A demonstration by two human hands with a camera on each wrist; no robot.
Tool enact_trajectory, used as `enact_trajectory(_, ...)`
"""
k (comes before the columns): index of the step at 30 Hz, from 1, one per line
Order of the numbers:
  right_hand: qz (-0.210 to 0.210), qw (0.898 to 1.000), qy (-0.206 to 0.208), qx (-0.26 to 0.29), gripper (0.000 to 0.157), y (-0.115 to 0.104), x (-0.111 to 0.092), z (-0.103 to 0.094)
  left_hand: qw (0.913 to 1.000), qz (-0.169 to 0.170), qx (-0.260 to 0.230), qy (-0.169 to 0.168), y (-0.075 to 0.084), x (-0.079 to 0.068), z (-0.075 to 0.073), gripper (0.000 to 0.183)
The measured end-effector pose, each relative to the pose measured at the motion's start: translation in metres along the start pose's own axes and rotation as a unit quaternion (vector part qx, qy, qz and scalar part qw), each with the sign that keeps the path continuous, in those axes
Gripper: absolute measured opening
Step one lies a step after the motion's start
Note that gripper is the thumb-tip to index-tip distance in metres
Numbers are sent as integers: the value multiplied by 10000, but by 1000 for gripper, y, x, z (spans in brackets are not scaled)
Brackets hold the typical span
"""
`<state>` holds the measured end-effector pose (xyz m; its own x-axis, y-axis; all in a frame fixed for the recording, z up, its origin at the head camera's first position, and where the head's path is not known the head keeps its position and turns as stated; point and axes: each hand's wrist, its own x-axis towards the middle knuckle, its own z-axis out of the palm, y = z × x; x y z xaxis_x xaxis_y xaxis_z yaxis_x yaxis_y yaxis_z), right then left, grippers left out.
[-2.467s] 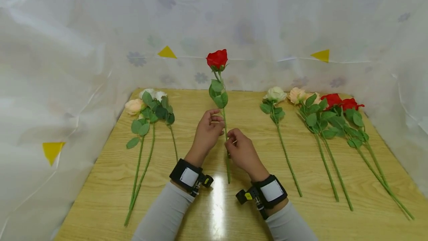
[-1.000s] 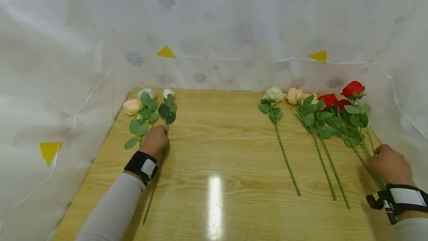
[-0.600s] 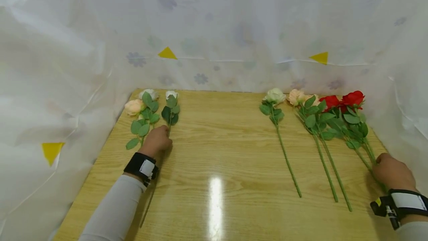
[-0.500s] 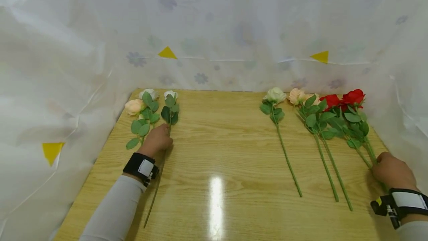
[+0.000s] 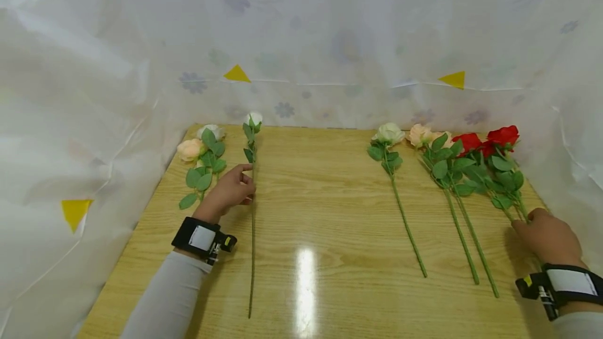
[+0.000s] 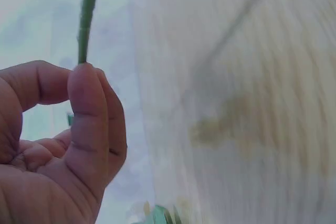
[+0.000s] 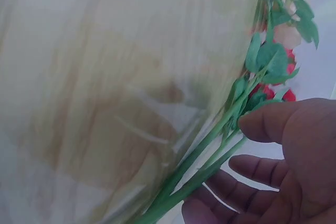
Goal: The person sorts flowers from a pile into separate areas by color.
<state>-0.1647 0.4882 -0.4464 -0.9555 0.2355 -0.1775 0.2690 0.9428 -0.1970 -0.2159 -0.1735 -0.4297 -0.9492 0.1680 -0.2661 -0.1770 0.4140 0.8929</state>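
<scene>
My left hand (image 5: 230, 191) pinches the thin stem of a small white rose (image 5: 254, 119), lifted at the left of the table with its stem nearly straight up and down the view. In the left wrist view, thumb and fingers (image 6: 88, 124) meet around the green stem (image 6: 87, 19). At the far right, my right hand (image 5: 548, 237) lies over the lower stems of the red roses (image 5: 503, 137). The right wrist view shows the right hand (image 7: 262, 171) with thumb and fingers spread apart beside the stems (image 7: 197, 174), its fingertips partly behind them.
A peach rose (image 5: 190, 149) and a white rose (image 5: 212, 131) lie at the left edge of the wooden table (image 5: 320, 198). Right of the middle lie a cream-white rose (image 5: 389, 134) and peach roses (image 5: 419, 135). A plastic curtain (image 5: 301, 30) surrounds the table.
A red rose held in the middle earlier is now with the red ones at right. My left hand has gripped the small white rose, raised it and moved slightly right; the right hand's fingers have loosened.
</scene>
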Motion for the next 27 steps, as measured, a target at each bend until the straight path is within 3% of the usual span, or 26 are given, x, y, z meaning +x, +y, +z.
enact_trajectory(4,-166,9997,139,-71,57,-5,0,-5,9988,-76,-485,-88,-1,-1,6,67)
enact_trajectory(7,-324,9984,465,-44,56,-13,-2,-8,9978,-75,-652,-89,-1,-2,11,65)
enact_trajectory(17,-1269,9814,1294,626,47,-69,-3,-5,9951,-37,-988,-69,18,-2,31,55)
enact_trajectory(20,-1640,9693,1500,1057,41,-98,-8,1,9946,8,-1039,-78,23,-1,37,54)
enact_trajectory(23,-2032,9533,1495,1659,36,-141,-21,14,9933,42,-1149,-80,26,2,45,53)
enact_trajectory(27,-2299,9353,978,2504,34,-205,-43,39,9902,135,-1387,-92,31,5,58,51)
